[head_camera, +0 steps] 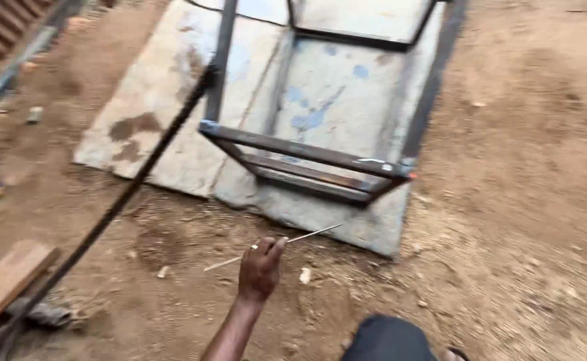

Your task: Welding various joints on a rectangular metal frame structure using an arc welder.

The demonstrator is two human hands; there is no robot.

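Welding rod (273, 247), thin, pale and straight, is pinched between the fingertips of the left hand (260, 271) low in the centre, slanting from seven to two o'clock. At twelve o'clock a dark steel frame (307, 152) lies on a worn grey sheet (166, 127) over reddish dirt ground (520, 200). A black cable (116, 207) runs at nine o'clock past a wooden plank (6, 281). The right hand is out of view.

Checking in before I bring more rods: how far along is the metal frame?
The frame already has its bars joined and lies on a grey sheet. One hand holds a thin rod just short of it. Which joints remain unwelded cannot be told.
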